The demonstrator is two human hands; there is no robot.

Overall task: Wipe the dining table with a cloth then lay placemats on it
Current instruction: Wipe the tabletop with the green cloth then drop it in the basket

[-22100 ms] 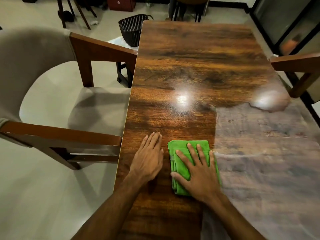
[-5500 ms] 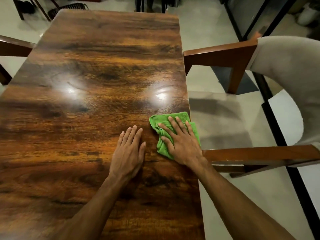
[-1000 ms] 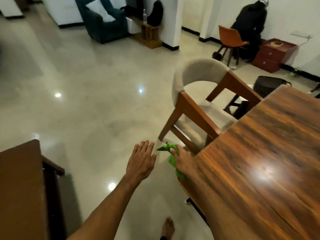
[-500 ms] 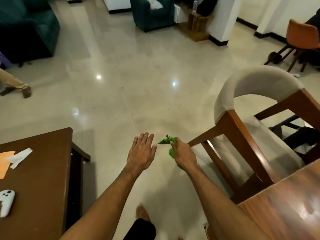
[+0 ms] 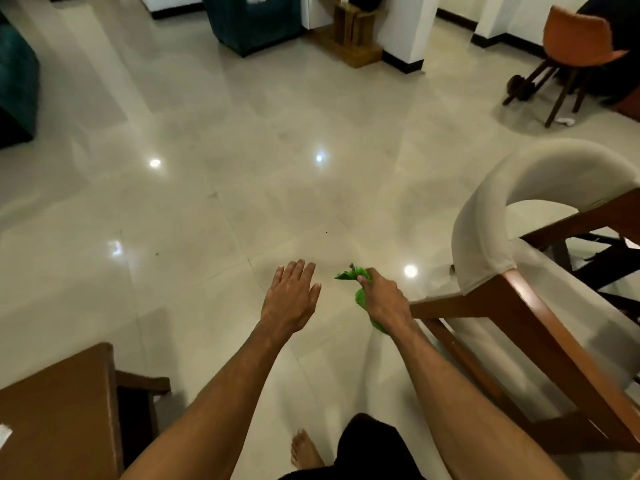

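My right hand grips the bunched green cloth in the air over the tiled floor, with a corner of the cloth poking out past my thumb. My left hand hovers beside it with fingers straight, palm down, holding nothing. The dining table and any placemats are out of view. I face away from the table, towards the open floor.
A wooden dining chair with a beige padded back stands close on my right. A brown side table fills the lower left corner. Farther off are a teal armchair, a pillar and an orange chair. My bare foot is on the floor.
The view has swung from the dining table to the open floor. Over the last second the table dropped out of sight; my hands keep their pose, the right still gripping the cloth.
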